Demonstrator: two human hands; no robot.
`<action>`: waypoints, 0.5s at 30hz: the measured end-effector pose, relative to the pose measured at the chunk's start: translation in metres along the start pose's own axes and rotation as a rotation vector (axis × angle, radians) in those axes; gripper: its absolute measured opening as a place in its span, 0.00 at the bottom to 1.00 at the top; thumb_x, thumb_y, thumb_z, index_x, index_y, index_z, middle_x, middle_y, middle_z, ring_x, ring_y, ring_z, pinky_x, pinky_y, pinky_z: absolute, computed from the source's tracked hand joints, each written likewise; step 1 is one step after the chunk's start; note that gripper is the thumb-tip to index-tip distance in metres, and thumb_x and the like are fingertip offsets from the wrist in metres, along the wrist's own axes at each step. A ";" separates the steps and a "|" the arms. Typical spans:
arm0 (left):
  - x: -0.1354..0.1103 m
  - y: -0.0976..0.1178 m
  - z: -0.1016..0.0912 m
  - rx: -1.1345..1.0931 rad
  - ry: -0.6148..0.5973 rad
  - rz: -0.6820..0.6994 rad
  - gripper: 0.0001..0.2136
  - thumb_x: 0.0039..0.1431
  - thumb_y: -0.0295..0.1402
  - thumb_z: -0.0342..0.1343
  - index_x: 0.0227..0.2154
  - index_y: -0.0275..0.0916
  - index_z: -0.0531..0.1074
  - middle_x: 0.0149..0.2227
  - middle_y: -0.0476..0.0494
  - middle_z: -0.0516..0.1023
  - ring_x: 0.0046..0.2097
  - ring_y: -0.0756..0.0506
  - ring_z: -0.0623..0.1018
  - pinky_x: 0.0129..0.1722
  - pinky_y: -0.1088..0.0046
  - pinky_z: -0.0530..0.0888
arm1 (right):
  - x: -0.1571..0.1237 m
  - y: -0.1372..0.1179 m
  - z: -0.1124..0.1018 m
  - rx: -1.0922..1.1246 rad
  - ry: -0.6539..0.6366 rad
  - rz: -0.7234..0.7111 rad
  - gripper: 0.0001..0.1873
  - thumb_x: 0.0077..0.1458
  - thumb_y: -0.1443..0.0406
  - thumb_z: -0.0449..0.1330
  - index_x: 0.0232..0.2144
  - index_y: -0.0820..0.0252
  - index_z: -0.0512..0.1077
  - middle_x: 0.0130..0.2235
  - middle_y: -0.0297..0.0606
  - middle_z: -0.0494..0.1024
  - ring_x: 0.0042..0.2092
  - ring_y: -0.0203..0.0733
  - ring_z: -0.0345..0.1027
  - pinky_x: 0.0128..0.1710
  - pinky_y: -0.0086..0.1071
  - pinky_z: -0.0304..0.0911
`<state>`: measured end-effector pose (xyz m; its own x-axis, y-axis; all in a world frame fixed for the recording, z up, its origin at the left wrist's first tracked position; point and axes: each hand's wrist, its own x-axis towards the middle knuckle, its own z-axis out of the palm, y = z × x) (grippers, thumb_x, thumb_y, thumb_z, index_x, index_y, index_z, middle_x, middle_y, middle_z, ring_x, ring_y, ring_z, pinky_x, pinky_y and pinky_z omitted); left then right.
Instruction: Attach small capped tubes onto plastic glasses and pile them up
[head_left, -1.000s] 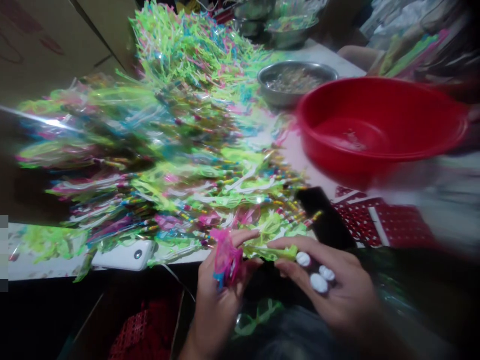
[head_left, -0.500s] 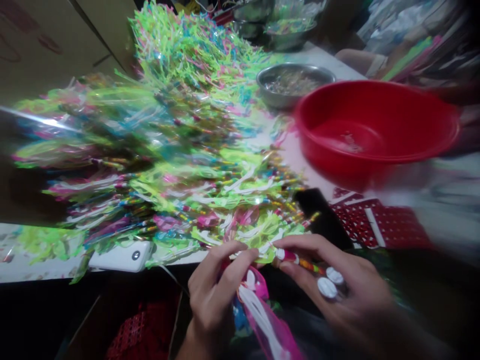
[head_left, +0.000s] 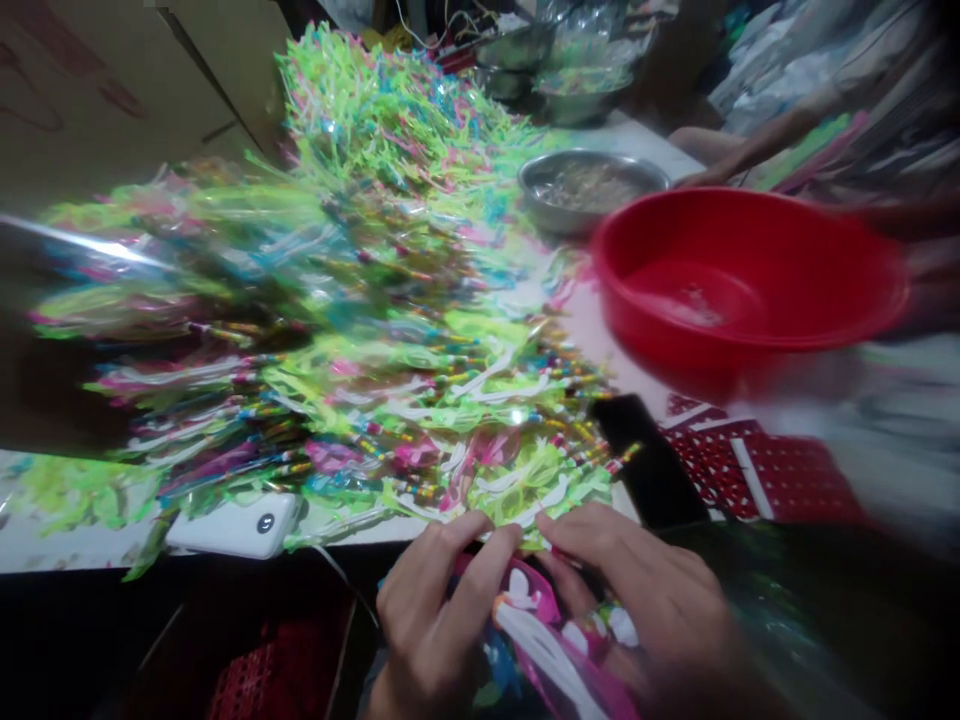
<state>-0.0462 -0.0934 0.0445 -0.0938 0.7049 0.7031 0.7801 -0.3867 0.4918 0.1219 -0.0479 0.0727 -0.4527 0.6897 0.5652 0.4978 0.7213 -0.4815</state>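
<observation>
Both my hands are low in the centre, close together at the front of the heap. My left hand [head_left: 439, 610] and my right hand [head_left: 637, 580] grip a pink cellophane bundle with white streamers [head_left: 540, 630]. Small white oval pieces [head_left: 622, 627] show under my right hand. What the fingers pinch is partly hidden. My fingertips touch the near edge of a large heap of beaded sticks with bright green, pink and blue plastic fringes [head_left: 360, 330].
A red plastic basin [head_left: 750, 270] and a steel bowl of small pieces [head_left: 589, 190] stand to the right of the heap. Nearby lie a white power bank [head_left: 240, 527], a black phone [head_left: 649, 460] and a red dotted box [head_left: 780, 475]. A co-worker's arm [head_left: 757, 145] reaches in upper right.
The pink bundle has moved from under my left hand to between both hands. My hands have come closer together, and the striped stick seen earlier is now hidden. The co-worker's arm has extended towards the steel bowl.
</observation>
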 end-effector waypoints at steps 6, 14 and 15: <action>0.004 -0.014 -0.005 -0.082 0.248 -0.316 0.07 0.72 0.37 0.61 0.41 0.46 0.83 0.45 0.45 0.81 0.32 0.49 0.78 0.29 0.75 0.75 | 0.029 0.037 -0.016 0.230 -0.204 0.200 0.08 0.69 0.66 0.60 0.47 0.52 0.78 0.41 0.31 0.86 0.40 0.36 0.82 0.41 0.25 0.75; 0.043 -0.025 -0.030 -0.835 0.384 -1.137 0.24 0.56 0.52 0.72 0.25 0.40 0.68 0.19 0.56 0.63 0.20 0.53 0.63 0.17 0.81 0.62 | 0.145 0.155 -0.008 0.232 0.107 0.480 0.19 0.61 0.57 0.70 0.50 0.63 0.83 0.37 0.43 0.87 0.36 0.44 0.78 0.36 0.34 0.70; 0.046 -0.027 -0.030 -0.920 0.349 -1.166 0.26 0.53 0.52 0.74 0.22 0.40 0.66 0.19 0.56 0.63 0.19 0.53 0.62 0.17 0.80 0.62 | 0.160 0.166 0.001 0.245 0.086 0.472 0.18 0.61 0.60 0.70 0.49 0.65 0.83 0.38 0.44 0.87 0.38 0.45 0.79 0.40 0.36 0.72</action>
<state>-0.0904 -0.0685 0.0787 -0.6045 0.7485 -0.2728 -0.4609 -0.0493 0.8861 0.1313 0.1827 0.0824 -0.1539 0.9424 0.2971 0.4411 0.3346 -0.8328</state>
